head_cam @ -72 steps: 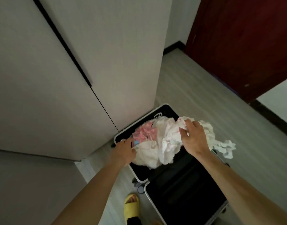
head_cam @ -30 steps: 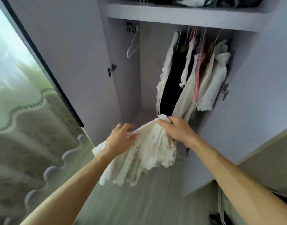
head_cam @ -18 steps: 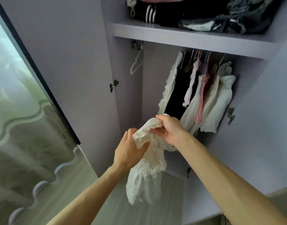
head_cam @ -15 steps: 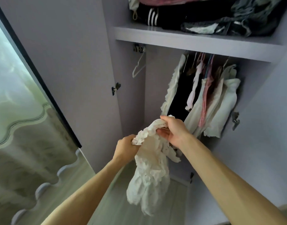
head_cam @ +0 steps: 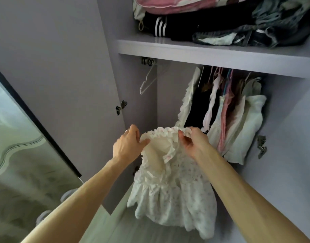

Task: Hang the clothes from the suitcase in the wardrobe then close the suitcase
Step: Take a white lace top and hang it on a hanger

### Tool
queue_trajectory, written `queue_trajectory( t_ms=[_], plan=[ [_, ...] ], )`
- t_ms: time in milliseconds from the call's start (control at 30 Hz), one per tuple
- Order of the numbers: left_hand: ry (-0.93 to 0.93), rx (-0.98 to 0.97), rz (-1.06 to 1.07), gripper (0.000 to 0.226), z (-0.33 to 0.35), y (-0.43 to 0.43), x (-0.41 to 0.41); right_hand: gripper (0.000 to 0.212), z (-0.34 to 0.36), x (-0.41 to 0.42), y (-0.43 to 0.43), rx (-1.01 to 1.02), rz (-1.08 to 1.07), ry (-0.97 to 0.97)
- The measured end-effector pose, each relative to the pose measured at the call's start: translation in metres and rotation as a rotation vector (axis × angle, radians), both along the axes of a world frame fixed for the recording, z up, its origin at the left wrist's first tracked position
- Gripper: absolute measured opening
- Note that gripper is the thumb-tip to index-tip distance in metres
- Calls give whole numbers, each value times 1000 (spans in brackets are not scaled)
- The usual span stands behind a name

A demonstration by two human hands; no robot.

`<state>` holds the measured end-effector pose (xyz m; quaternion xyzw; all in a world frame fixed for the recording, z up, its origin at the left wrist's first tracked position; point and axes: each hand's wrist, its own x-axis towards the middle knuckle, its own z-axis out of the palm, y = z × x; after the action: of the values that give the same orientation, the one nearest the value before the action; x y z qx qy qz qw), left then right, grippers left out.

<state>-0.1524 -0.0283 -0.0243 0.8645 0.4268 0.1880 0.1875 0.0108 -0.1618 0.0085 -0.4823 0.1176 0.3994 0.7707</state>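
I hold a small white frilly dress point(head_cam: 171, 193) with faint pink dots in front of the open wardrobe point(head_cam: 212, 57). My left hand point(head_cam: 127, 146) pinches the left side of its ruffled top edge. My right hand point(head_cam: 194, 142) pinches the right side, so the opening is stretched wide and the skirt hangs down. An empty white hanger point(head_cam: 148, 79) hangs at the left end of the rail, above my left hand. The suitcase is out of view.
Several white, pink and black garments point(head_cam: 220, 113) hang on the right of the rail. Folded clothes point(head_cam: 212, 20) fill the upper shelf. The wardrobe door point(head_cam: 59, 76) stands open at left, with a patterned glass panel point(head_cam: 19, 146) beyond it.
The bunched dress has been spread open between both hands, which moved apart along its top edge. The view has tilted up slightly toward the shelf.
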Motion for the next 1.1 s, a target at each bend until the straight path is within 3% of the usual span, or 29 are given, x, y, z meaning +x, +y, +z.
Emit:
queue_trajectory(
  t_ms=[133,267,300,400,533,633,800,933,1000,1100],
  plan=[
    [-201,-116,-149,33,-29,-20,8,6,6,-4,21,79,36,62],
    [32,-307,-335,69,-45,-26,24,10,12,-7,37,101,30,67],
    [27,-316,-309,65,-44,-23,30,13,14,-8,39,105,34,68],
    [-119,-384,-224,25,-25,-6,39,12,20,-5,40,93,44,47],
    [-392,-831,-218,26,14,32,37,18,22,11,32,-83,42,-114],
    [-505,-1009,-211,33,53,58,37,20,18,25,29,-180,11,-183],
    [-460,-1066,-400,27,111,65,51,44,3,36,31,-503,56,-527],
    [-414,-993,-517,26,132,46,70,32,-11,29,31,-376,170,-413],
    [-422,-998,-549,27,136,40,78,27,-22,28,33,-388,204,-567],
    [-432,-958,-581,28,143,36,85,58,-34,27,34,-420,318,-843]
  ],
)
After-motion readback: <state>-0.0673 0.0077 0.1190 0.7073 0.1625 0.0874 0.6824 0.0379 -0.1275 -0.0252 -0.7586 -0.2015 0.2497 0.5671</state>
